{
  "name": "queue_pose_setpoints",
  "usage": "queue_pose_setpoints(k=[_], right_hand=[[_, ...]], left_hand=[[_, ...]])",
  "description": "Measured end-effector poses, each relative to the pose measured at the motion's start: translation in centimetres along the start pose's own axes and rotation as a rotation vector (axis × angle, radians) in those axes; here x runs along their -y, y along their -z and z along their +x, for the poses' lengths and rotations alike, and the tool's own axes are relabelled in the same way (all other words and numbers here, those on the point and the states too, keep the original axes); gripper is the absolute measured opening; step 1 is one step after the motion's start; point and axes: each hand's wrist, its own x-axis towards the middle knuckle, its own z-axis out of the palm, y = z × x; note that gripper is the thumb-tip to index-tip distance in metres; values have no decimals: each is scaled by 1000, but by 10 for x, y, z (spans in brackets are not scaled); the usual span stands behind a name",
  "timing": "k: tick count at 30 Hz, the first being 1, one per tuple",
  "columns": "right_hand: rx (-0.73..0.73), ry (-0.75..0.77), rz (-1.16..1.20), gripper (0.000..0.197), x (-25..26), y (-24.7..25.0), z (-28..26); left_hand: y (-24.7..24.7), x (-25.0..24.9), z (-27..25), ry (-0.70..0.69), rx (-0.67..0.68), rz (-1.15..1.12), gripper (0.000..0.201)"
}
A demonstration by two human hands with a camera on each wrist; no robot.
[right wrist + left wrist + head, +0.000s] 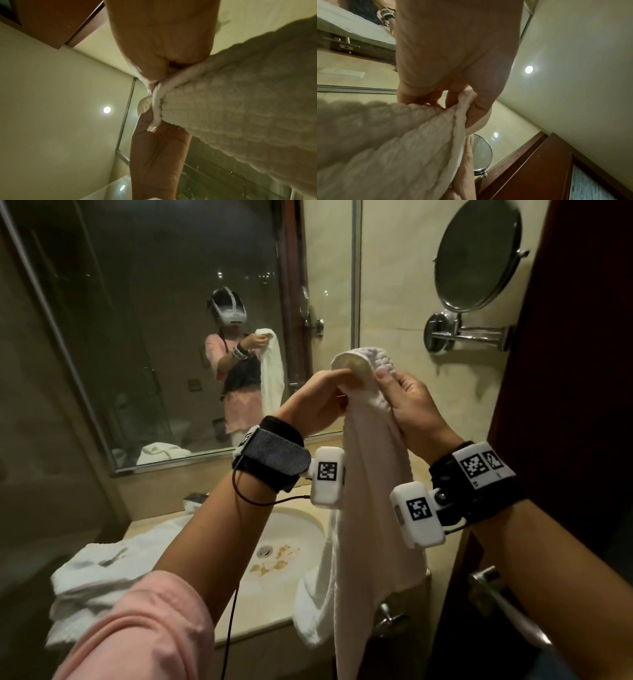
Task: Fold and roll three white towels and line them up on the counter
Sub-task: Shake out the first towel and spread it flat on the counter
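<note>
The white towel (363, 508) hangs lengthwise above the counter (260, 625) edge, right of the sink (291, 529). Left hand (318, 402) and right hand (411, 405) each pinch its top edge, close together.

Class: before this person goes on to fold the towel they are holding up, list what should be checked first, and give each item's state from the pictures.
1. Left hand grips the hanging white textured towel at its top edge: ok.
2. Right hand grips the same top edge: ok.
3. Towel hangs flat and unbunched: not ok, it is gathered between the hands.
4. Towel's lower end clear of the beige stone counter: not ok, it drapes over the edge.
5. Crumpled white towels waiting left of the oval white sink: ok.
6. Counter dry: cannot tell.
</note>
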Motion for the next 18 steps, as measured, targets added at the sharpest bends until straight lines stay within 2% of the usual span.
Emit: queue_pose_setpoints(k=[2,5,9,11,15,18], right_hand=[[8,-1,-58,24,-4,11,-3],[6,-28,-135,25,-6,27,-5],[-82,-56,-230,19,-2,55,-6],[-129,-59,-220,17,3,68,-6],[-168,-46,-128,14,13,87,-7],[-164,-32,-84,15,18,88,-8]], left_hand=[[-2,7,6,56,4,8,52],[-7,16,15,105,16,-15,42],[-19,27,27,131,59,-37,52],[-27,32,36,144,47,-15,50],[-37,41,50,143,15,127,36],[-29,49,56,66,58,337,34]])
